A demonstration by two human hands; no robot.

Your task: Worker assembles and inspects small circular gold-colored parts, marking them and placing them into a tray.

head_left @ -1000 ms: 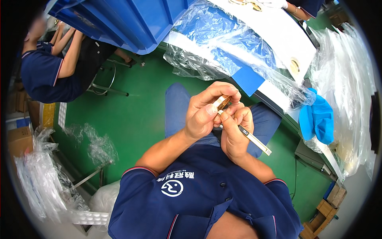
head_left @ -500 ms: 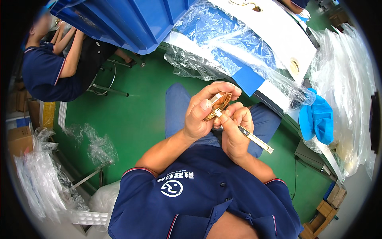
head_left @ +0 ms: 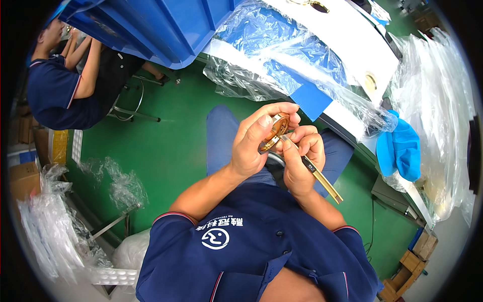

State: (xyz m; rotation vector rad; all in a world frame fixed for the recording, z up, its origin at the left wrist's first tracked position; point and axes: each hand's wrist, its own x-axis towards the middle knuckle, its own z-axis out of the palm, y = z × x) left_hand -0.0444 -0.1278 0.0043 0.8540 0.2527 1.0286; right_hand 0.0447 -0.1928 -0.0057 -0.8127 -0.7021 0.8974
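Above my lap, my left hand (head_left: 250, 146) curls firmly round a round gold-coloured piece (head_left: 280, 125); my right hand (head_left: 303, 163) pinches a slim tool (head_left: 323, 182), tip at the piece, contact uncertain. White lettering and emblem (head_left: 215, 238) on my navy shirt (head_left: 256, 221). Table (head_left: 352, 60) edge lies ahead-right, apart from both hands; green floor (head_left: 166, 146) spreads left.

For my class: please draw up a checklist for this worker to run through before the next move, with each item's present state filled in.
1. Round gold-coloured piece held in the left hand: ok.
2. Slim tool gripped in the right hand: ok.
3. Tool's far end touching the piece: cannot tell; fingers crowd the spot.
4. Piece resting on a firm surface: not ok; it is held up in front of the body.
5. Hands gloved: not ok; both are bare.
6. Bright blue cloth item clear of the hands: ok; it is off to the right.
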